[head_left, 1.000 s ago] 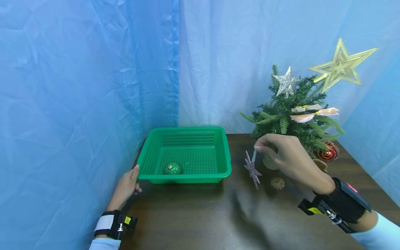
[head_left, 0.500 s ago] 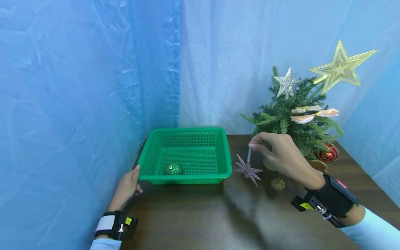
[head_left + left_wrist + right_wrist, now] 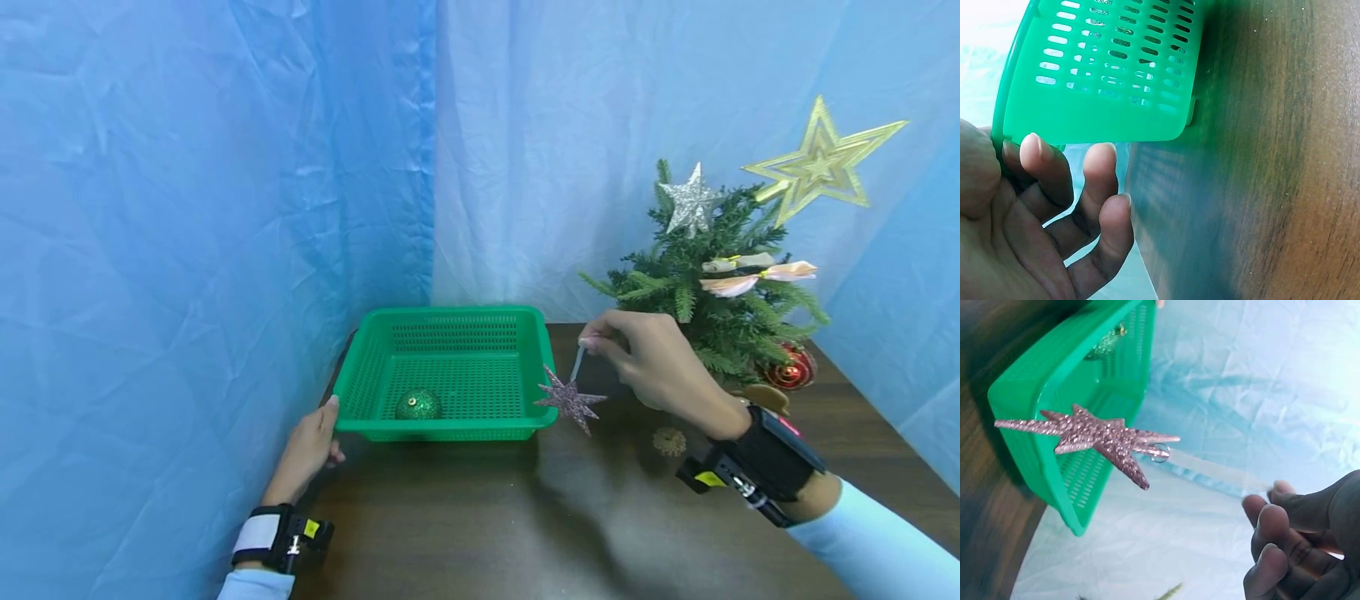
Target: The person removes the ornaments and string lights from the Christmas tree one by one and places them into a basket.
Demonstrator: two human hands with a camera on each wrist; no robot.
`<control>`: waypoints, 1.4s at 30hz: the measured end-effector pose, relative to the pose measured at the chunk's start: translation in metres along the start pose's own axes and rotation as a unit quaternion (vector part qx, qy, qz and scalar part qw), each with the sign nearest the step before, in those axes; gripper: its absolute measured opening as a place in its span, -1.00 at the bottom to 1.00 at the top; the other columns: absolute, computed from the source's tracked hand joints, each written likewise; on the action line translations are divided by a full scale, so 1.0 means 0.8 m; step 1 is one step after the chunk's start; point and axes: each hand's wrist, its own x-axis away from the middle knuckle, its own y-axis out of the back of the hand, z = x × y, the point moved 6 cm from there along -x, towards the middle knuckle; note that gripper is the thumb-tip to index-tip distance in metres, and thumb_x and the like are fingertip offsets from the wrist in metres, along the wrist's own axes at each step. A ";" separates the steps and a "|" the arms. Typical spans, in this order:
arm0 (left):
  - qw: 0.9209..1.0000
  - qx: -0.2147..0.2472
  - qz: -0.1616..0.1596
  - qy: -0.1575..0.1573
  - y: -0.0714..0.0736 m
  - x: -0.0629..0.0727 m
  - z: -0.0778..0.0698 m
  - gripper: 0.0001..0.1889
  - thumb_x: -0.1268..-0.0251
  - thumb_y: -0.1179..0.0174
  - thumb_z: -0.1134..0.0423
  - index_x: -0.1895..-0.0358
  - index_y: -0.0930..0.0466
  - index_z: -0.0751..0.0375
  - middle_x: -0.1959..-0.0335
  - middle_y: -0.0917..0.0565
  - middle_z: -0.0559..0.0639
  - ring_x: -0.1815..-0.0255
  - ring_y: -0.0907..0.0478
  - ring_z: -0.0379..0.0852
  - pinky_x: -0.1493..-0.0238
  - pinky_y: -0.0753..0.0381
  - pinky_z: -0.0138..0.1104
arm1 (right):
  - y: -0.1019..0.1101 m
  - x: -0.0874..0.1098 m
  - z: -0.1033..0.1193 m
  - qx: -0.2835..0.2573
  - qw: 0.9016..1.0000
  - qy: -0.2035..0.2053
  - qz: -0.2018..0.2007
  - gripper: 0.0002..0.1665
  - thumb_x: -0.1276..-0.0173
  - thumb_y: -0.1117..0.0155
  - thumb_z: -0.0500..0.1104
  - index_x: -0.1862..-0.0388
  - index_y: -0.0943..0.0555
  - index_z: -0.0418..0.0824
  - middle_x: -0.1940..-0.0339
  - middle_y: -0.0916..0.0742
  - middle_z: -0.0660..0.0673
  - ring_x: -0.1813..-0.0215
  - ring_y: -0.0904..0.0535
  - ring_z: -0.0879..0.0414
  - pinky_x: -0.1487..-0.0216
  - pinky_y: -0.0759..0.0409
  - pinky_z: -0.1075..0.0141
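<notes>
My right hand (image 3: 652, 362) pinches the end of a pale ribbon loop (image 3: 1219, 472) between thumb and forefinger. From the ribbon hangs a glittery pink-purple star ornament (image 3: 572, 400), which overlaps the right rim of the green plastic basket (image 3: 450, 425) in the head view. At the basket's near left corner, my left hand (image 3: 306, 446) grips the rim, thumb on top. Its other fingers curl loosely below the rim in the left wrist view, beside the perforated wall (image 3: 1085, 112). Inside the basket lies a green glitter ball ornament (image 3: 418, 405).
A small Christmas tree (image 3: 675, 283) stands at the back right, bearing a silver star (image 3: 692, 202), a gold star (image 3: 821, 162), a pale bow (image 3: 757, 275) and a red ball (image 3: 791, 367). A small gold ornament (image 3: 669, 442) is near my right forearm. Blue cloth (image 3: 187, 250) surrounds the table.
My right hand has moved left, away from the tree, carrying the star ornament to the basket's right rim. The star has turned to face the camera more. My left hand stays at the basket corner.
</notes>
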 end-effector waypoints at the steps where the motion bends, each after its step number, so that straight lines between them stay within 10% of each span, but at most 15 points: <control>1: 1.000 0.000 -0.001 0.000 0.000 0.000 0.000 -0.39 -0.71 0.35 -0.19 0.28 -0.33 0.33 0.66 -0.48 0.04 0.56 -0.60 -0.03 0.46 -0.59 -0.19 | -0.001 -0.002 0.001 -0.001 1.000 0.000 0.001 -0.91 -0.53 -0.30 -0.22 0.14 -0.74 -0.09 0.32 -0.76 0.05 0.42 -0.52 0.23 0.33 -0.46 0.21; 42: 1.000 0.004 0.001 0.002 -0.002 -0.001 0.006 -0.38 -0.70 0.36 -0.22 0.25 -0.36 0.31 0.65 -0.49 0.04 0.55 -0.58 -0.01 0.45 -0.58 -0.18 | -0.059 -0.068 0.017 -0.017 1.000 0.006 0.025 -0.93 -0.52 -0.33 -0.17 0.14 -0.72 -0.12 0.35 -0.75 0.01 0.47 -0.50 0.20 0.39 -0.39 0.21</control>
